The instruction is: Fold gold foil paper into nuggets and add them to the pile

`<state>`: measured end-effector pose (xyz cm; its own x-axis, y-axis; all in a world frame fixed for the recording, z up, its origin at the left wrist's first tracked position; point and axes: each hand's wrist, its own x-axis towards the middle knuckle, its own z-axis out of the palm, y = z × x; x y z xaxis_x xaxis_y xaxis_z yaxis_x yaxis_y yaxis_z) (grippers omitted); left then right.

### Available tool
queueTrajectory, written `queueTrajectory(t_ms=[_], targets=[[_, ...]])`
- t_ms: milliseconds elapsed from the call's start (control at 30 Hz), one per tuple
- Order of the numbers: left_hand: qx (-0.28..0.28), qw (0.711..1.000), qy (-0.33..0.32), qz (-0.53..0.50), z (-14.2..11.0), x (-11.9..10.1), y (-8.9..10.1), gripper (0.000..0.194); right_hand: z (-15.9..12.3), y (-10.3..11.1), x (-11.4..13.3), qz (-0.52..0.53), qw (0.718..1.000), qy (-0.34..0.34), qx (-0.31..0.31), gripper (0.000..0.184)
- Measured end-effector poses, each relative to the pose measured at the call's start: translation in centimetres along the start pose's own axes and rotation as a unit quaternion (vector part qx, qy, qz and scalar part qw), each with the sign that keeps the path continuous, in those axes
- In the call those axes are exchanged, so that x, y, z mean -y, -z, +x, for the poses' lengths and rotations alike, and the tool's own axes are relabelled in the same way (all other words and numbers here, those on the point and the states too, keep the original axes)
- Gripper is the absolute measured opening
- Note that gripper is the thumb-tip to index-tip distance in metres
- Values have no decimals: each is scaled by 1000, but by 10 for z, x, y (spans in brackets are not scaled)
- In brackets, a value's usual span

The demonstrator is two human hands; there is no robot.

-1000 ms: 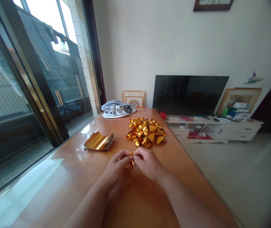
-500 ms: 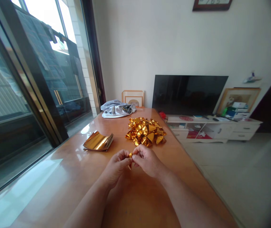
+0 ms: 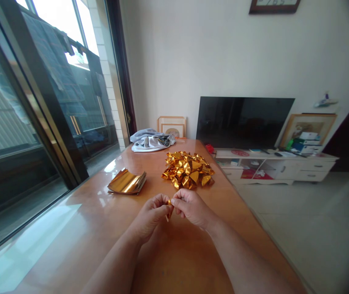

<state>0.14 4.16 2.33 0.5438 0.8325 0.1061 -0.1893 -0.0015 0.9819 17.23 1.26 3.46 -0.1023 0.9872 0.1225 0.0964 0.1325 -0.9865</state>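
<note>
Both hands meet above the middle of the glossy wooden table (image 3: 107, 208). My left hand (image 3: 150, 217) and my right hand (image 3: 192, 209) pinch a small folded piece of gold foil (image 3: 170, 209) between their fingertips, and the fingers hide most of it. Just beyond my right hand lies a heap of crumpled, folded gold foil pieces (image 3: 188, 170), not touching it. Farther left, nearer my left hand, sits a flat stack of gold foil sheets (image 3: 127, 182).
A grey-white cloth bundle (image 3: 151, 141) and leaning picture frames (image 3: 172, 126) stand past the table's far end. A sliding glass door (image 3: 39, 102) runs along the left. On the right, the table edge drops to a tiled floor, with a white TV cabinet (image 3: 272, 165) beyond.
My hands have shifted slightly closer around the foil piece. Less of the piece shows now, with a thin tip pointing down between my fingers. The heap and stack have not moved.
</note>
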Motion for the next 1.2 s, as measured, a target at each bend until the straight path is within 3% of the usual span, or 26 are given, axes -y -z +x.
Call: queueTrajectory(t_ms=[233,433,567,833,1033,1100,1200], targets=[[10,999,-16,-27,0,0,-3,11,3,1,-2,20,999,11,-34,14],[-67,997,-48,7,0,-1,-4,18,5,1,-3,55,997,2,-63,17],[-35,999,-42,3,0,2,-5,20,4,-3,-3,56,996,21,-65,17],[-54,998,-35,-11,4,6,-3,21,2,-7,1,56,996,26,-62,22],[-124,991,-46,-20,7,6,8,20,13,3,-16,-72,974,63,-204,28],[-134,989,-47,-43,9,7,11,21,16,5,-21,-108,966,53,-230,32],[-136,986,-48,-82,11,7,14,25,14,4,-24,-62,982,-21,-178,39]])
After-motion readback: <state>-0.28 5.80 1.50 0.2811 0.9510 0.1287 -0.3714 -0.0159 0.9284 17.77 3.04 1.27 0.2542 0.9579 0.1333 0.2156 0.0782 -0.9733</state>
